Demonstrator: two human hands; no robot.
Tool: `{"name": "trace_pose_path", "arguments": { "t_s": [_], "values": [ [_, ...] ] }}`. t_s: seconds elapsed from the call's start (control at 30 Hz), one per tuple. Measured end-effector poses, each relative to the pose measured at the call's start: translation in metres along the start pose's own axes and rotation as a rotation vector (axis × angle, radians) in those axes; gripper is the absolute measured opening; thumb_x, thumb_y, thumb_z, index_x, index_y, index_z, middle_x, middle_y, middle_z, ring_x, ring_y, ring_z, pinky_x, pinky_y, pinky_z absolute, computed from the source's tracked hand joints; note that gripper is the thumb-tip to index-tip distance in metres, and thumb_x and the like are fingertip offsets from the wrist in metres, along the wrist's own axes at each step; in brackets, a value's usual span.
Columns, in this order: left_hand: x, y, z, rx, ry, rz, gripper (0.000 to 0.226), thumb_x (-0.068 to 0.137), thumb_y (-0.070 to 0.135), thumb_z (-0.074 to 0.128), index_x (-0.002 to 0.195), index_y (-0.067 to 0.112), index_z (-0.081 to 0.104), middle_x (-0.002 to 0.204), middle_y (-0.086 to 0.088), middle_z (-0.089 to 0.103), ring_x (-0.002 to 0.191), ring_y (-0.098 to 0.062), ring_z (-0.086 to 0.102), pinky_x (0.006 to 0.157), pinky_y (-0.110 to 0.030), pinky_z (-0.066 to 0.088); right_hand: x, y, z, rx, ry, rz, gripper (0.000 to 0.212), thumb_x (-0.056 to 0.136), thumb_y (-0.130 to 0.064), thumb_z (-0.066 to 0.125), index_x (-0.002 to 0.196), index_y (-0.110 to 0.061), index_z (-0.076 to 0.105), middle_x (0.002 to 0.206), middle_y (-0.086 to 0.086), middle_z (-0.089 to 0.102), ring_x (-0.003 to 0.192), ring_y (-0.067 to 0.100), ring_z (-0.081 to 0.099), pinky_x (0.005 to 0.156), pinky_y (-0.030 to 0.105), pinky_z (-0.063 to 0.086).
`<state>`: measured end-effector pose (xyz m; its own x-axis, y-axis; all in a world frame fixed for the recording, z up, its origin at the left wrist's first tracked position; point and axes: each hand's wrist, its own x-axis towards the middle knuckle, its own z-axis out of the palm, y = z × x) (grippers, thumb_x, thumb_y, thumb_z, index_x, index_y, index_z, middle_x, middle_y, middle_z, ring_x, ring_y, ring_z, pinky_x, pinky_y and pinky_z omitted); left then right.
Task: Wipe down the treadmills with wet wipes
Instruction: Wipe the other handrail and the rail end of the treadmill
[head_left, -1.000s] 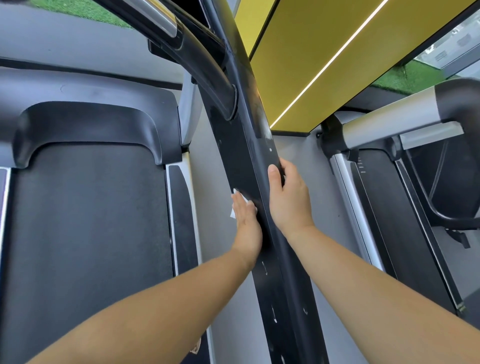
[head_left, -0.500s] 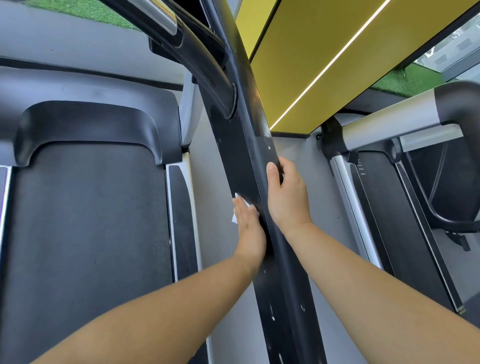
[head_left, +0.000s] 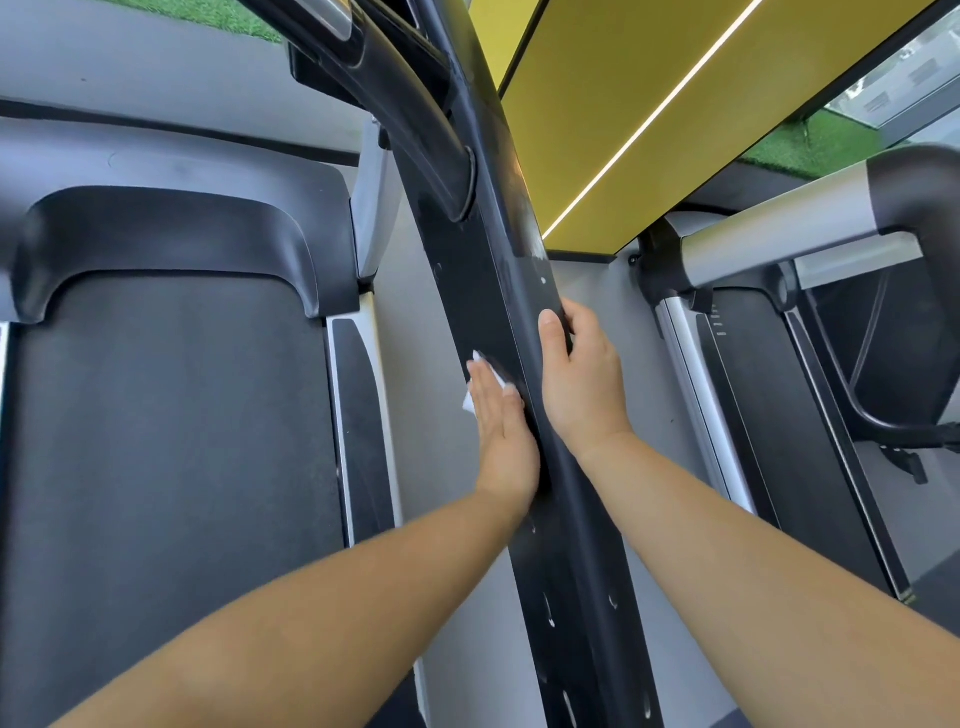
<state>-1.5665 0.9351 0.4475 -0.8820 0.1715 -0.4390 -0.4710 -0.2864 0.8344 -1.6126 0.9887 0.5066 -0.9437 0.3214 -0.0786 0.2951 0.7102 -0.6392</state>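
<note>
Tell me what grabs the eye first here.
The black treadmill upright cuts diagonally through the centre of the view, with both bare hands on it. The left hand presses a white wipe flat against its left face, while the right hand grips its right edge, slightly higher in the picture. Behind, at upper right, a bright yellow panel with a thin light strip stands out.

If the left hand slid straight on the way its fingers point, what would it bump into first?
Probably the curved black handrail where it joins the black treadmill upright; the left hand and its white wet wipe point up that upright.
</note>
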Motion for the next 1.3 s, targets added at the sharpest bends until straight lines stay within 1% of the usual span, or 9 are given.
{"name": "trace_pose_path", "arguments": {
  "t_s": [0.13, 0.3, 0.53, 0.67, 0.9, 1.0, 1.13, 1.23, 1.3],
  "values": [
    [0.011, 0.006, -0.003, 0.024, -0.007, 0.07, 0.049, 0.105, 0.029, 0.011, 0.147, 0.033, -0.014, 0.143, 0.034, -0.014, 0.134, 0.015, -0.014, 0.116, -0.022, -0.006, 0.0, 0.0, 0.002, -0.006, -0.007, 0.009, 0.034, 0.1, -0.035, 0.039, 0.129, -0.023, 0.052, 0.118, -0.009, 0.059, 0.109, 0.009, 0.053, 0.09, 0.025, 0.044],
    [-0.036, -0.02, 0.007, 0.005, -0.079, 0.113, 0.042, 0.104, 0.036, 0.013, 0.13, 0.053, -0.015, 0.147, 0.034, -0.019, 0.136, 0.015, -0.017, 0.117, -0.022, -0.005, 0.0, 0.0, 0.001, -0.014, -0.006, 0.029, 0.034, 0.1, -0.037, 0.037, 0.128, -0.025, 0.052, 0.117, -0.008, 0.06, 0.108, 0.011, 0.055, 0.092, 0.03, 0.047],
    [-0.002, -0.001, -0.002, 0.157, -0.061, 0.293, 0.053, 0.101, 0.038, 0.014, 0.146, 0.03, -0.014, 0.152, 0.024, -0.019, 0.138, 0.011, -0.017, 0.115, -0.016, -0.007, -0.001, 0.0, 0.0, 0.002, -0.012, 0.025, 0.033, 0.101, -0.036, 0.038, 0.127, -0.023, 0.053, 0.117, -0.006, 0.061, 0.108, 0.011, 0.055, 0.091, 0.026, 0.045],
    [-0.028, -0.025, 0.0, 0.188, -0.122, 0.38, 0.057, 0.095, 0.048, 0.014, 0.142, 0.034, -0.014, 0.151, 0.027, -0.018, 0.141, 0.005, -0.014, 0.115, -0.016, -0.006, 0.0, -0.001, 0.0, -0.003, -0.013, 0.028, 0.032, 0.101, -0.036, 0.036, 0.126, -0.024, 0.053, 0.114, -0.007, 0.061, 0.105, 0.011, 0.055, 0.089, 0.027, 0.046],
    [-0.003, -0.011, -0.01, 0.251, -0.131, 0.429, 0.059, 0.093, 0.048, 0.015, 0.14, 0.03, -0.015, 0.149, 0.023, -0.02, 0.141, 0.005, -0.016, 0.113, -0.013, -0.007, -0.001, -0.001, 0.001, -0.009, -0.015, 0.028, 0.036, 0.101, -0.035, 0.036, 0.13, -0.021, 0.052, 0.119, -0.005, 0.061, 0.109, 0.011, 0.055, 0.089, 0.024, 0.044],
    [-0.004, -0.01, -0.008, 0.226, -0.132, 0.429, 0.059, 0.094, 0.047, 0.015, 0.142, 0.029, -0.015, 0.15, 0.024, -0.019, 0.141, 0.004, -0.016, 0.114, -0.015, -0.006, -0.001, -0.002, 0.001, -0.001, -0.011, 0.031, 0.037, 0.101, -0.036, 0.036, 0.13, -0.021, 0.052, 0.12, -0.005, 0.06, 0.11, 0.011, 0.055, 0.092, 0.027, 0.046],
    [-0.042, -0.038, -0.003, 0.249, -0.203, 0.402, 0.059, 0.094, 0.047, 0.015, 0.141, 0.031, -0.017, 0.15, 0.023, -0.023, 0.141, 0.003, -0.019, 0.114, -0.016, -0.008, -0.002, -0.003, -0.001, -0.009, -0.02, 0.041, 0.033, 0.102, -0.036, 0.034, 0.126, -0.022, 0.053, 0.111, -0.009, 0.059, 0.104, 0.01, 0.053, 0.083, 0.022, 0.039],
    [-0.037, -0.038, -0.003, 0.225, -0.174, 0.385, 0.058, 0.094, 0.048, 0.015, 0.14, 0.033, -0.017, 0.15, 0.024, -0.02, 0.14, 0.005, -0.017, 0.113, -0.014, -0.008, -0.003, -0.004, -0.001, 0.003, -0.019, 0.04, 0.033, 0.101, -0.036, 0.035, 0.123, -0.021, 0.055, 0.109, -0.006, 0.06, 0.102, 0.012, 0.054, 0.084, 0.023, 0.04],
    [-0.021, -0.024, -0.004, 0.213, -0.144, 0.382, 0.057, 0.093, 0.049, 0.015, 0.139, 0.034, -0.016, 0.149, 0.026, -0.02, 0.14, 0.006, -0.017, 0.113, -0.012, -0.008, -0.004, -0.005, -0.003, 0.024, -0.029, 0.042, 0.028, 0.102, -0.036, 0.035, 0.114, -0.023, 0.056, 0.104, -0.009, 0.059, 0.098, 0.009, 0.053, 0.08, 0.02, 0.04]
  ]
}}
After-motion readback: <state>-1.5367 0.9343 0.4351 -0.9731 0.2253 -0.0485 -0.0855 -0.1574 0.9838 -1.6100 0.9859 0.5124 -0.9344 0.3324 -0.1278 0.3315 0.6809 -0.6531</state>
